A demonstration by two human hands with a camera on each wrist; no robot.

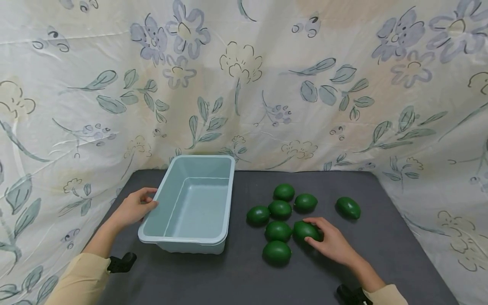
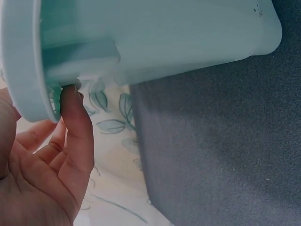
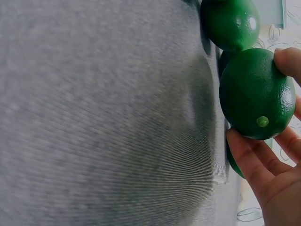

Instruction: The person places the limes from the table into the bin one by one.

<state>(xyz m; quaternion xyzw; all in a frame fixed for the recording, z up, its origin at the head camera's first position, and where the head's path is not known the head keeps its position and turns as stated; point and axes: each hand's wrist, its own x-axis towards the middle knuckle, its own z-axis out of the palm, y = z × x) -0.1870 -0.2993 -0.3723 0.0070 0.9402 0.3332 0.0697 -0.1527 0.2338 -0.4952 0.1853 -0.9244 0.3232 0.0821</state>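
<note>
A pale blue-green plastic tub (image 1: 194, 247) stands left of the middle of the table. On its left rim, my left hand (image 1: 133, 207) pinches the edge; in the left wrist view the fingers (image 2: 77, 127) reach under the rim's lip. My right hand (image 1: 335, 243) grips a dark green lime (image 1: 305, 231) between thumb and fingers, at the right of a loose group. Seen from the right wrist, this held lime (image 3: 254, 94) shows a small pale nub, and another lime (image 3: 233, 23) lies just past it. The tub's inside holds nothing.
Several more limes (image 1: 280, 210) lie close together between the tub and my right hand. One lime (image 1: 348, 208) sits apart at the right. Dark grey cloth covers the table (image 1: 236, 279). A flowered curtain (image 1: 244, 106) hangs behind and at both sides.
</note>
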